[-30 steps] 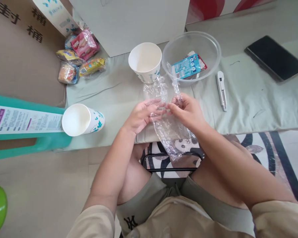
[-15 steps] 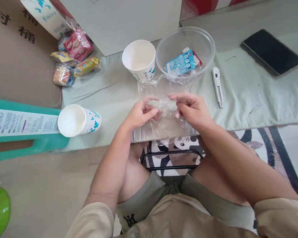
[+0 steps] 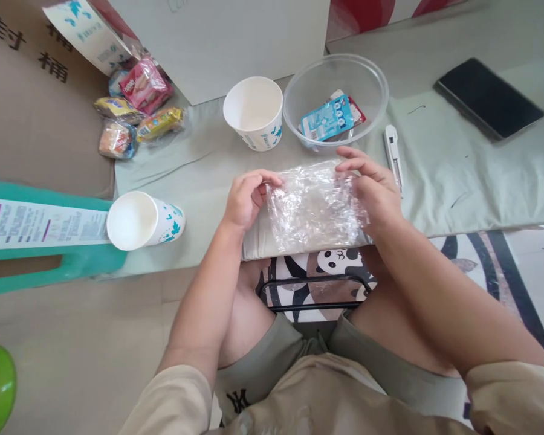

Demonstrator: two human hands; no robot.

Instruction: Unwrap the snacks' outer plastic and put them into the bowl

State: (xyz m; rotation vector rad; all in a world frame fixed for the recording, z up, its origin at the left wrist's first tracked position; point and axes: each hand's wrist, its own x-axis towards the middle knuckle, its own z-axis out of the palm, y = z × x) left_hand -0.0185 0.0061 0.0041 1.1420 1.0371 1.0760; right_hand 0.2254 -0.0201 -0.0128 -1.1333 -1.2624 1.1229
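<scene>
A crinkled, clear plastic bag (image 3: 315, 205) is stretched between my two hands at the front edge of the cloth-covered table. My left hand (image 3: 249, 196) pinches its upper left corner between thumb and fingers. On the opposite side, my right hand (image 3: 374, 190) grips the bag's right edge, with the upper fingers extended. Just beyond the bag stand a white paper cup (image 3: 258, 130) with blue leaf prints and a clear plastic bowl (image 3: 294, 124). Inside the bowl lie a blue packet (image 3: 329, 119) and a red-and-white one.
A utility knife (image 3: 392, 154) lies right of my right hand, and a black tablet (image 3: 489, 96) farther right. At left, a second paper cup (image 3: 163, 226) lies on its side near a green carton (image 3: 90, 260). Wrapped snacks (image 3: 145, 87) are piled at the back left.
My hands have moved apart, my right one outward to the right. The plastic between them is now spread flatter and shows more fully.
</scene>
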